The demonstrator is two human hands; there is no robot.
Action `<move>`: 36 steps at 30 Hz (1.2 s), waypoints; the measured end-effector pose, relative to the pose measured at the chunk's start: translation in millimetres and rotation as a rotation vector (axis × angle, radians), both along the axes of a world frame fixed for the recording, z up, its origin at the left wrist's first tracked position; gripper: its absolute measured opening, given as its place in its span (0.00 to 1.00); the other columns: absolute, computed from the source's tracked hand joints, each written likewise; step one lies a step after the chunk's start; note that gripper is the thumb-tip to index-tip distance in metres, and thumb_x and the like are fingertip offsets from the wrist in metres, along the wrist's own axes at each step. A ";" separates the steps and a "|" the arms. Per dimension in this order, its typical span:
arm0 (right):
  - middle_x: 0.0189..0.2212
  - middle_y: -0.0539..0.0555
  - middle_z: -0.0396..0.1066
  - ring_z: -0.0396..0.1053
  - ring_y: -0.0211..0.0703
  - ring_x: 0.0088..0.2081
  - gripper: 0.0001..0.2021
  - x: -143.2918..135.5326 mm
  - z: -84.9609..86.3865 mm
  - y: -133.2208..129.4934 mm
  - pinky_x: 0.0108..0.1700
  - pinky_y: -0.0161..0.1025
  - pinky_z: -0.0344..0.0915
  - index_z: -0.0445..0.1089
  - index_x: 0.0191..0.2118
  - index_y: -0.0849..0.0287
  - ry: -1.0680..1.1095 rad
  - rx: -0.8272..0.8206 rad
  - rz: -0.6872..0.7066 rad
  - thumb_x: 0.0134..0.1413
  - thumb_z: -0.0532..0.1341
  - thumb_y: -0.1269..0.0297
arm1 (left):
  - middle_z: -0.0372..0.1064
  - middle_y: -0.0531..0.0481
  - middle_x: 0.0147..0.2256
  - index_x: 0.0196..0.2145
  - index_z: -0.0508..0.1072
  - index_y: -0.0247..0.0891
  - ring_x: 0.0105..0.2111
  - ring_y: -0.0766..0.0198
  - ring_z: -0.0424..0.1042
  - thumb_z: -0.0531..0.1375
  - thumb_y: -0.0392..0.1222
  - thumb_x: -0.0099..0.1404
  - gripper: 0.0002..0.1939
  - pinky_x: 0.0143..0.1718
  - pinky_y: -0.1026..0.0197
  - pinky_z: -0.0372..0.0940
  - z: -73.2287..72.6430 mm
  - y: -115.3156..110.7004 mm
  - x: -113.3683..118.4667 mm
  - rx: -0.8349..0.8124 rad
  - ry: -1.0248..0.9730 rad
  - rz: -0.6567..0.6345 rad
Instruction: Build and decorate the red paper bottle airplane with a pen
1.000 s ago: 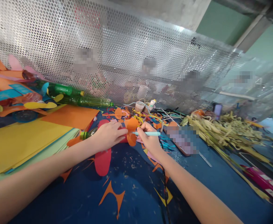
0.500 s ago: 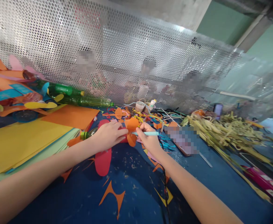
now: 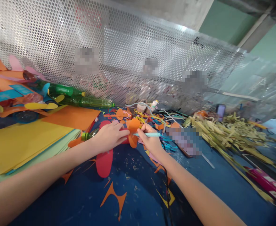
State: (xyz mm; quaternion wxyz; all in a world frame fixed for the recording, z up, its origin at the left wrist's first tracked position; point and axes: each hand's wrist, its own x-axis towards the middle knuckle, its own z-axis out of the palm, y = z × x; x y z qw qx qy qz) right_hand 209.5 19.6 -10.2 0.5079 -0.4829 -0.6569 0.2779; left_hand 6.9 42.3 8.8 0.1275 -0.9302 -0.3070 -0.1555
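Observation:
A toy plane made from a bottle, with a green cap point(image 3: 85, 136) at one end and a long red paper wing point(image 3: 104, 164), lies on the blue table. My left hand point(image 3: 111, 135) is closed over its body from above and hides most of it. At the end away from the cap sits an orange paper propeller point(image 3: 133, 125), close to my left fingertips. In my right hand point(image 3: 149, 138) is a slim light-blue pen point(image 3: 153, 134), pinched near its tip. That tip points at the propeller; whether it touches cannot be seen.
Paper sheets point(image 3: 29, 141) and finished paper planes point(image 3: 17, 94) are on the left. Green bottles point(image 3: 69, 91), paper scraps and small cups point(image 3: 141, 107) lie along the perforated panel point(image 3: 128, 47). A phone point(image 3: 185, 142), a black cord point(image 3: 168, 194) and dried strips point(image 3: 229, 131) are rightward.

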 end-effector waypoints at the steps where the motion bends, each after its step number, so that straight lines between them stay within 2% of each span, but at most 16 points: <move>1: 0.13 0.42 0.56 0.55 0.35 0.16 0.13 -0.1 0.0 0.0 0.21 0.33 0.53 0.54 0.23 0.54 0.005 -0.009 0.004 0.55 0.56 0.61 | 0.68 0.46 0.41 0.44 0.70 0.42 0.41 0.57 0.67 0.51 0.43 0.70 0.10 0.42 0.56 0.64 0.1 -0.1 0.0 0.003 0.003 0.000; 9: 0.14 0.43 0.57 0.57 0.35 0.17 0.13 -1.7 4.6 -2.7 0.23 0.33 0.54 0.54 0.23 0.55 -0.016 0.022 -0.012 0.55 0.56 0.62 | 0.68 0.46 0.40 0.44 0.70 0.41 0.41 0.57 0.67 0.52 0.43 0.69 0.10 0.42 0.55 0.64 -0.8 0.1 -0.1 0.006 -0.020 -0.012; 17: 0.13 0.42 0.56 0.54 0.34 0.16 0.13 0.6 -1.4 1.6 0.21 0.33 0.52 0.54 0.23 0.55 0.020 -0.017 0.011 0.55 0.56 0.62 | 0.67 0.46 0.40 0.44 0.70 0.42 0.41 0.57 0.67 0.51 0.43 0.70 0.10 0.42 0.56 0.64 0.1 -0.5 0.0 0.012 0.006 0.000; 25: 0.15 0.43 0.54 0.55 0.35 0.18 0.13 4.0 -5.9 5.3 0.23 0.34 0.53 0.53 0.22 0.55 -0.021 -0.001 -0.027 0.54 0.56 0.63 | 0.68 0.46 0.40 0.44 0.70 0.41 0.41 0.57 0.68 0.51 0.44 0.70 0.10 0.42 0.55 0.65 -0.3 0.5 -0.6 0.026 0.013 -0.009; 36: 0.14 0.42 0.55 0.55 0.35 0.16 0.13 2.6 -2.4 3.3 0.22 0.33 0.53 0.53 0.23 0.54 -0.002 0.020 -0.021 0.54 0.56 0.63 | 0.68 0.46 0.40 0.43 0.70 0.41 0.41 0.57 0.68 0.52 0.43 0.69 0.10 0.42 0.55 0.65 -1.4 0.8 -0.3 0.024 -0.008 -0.014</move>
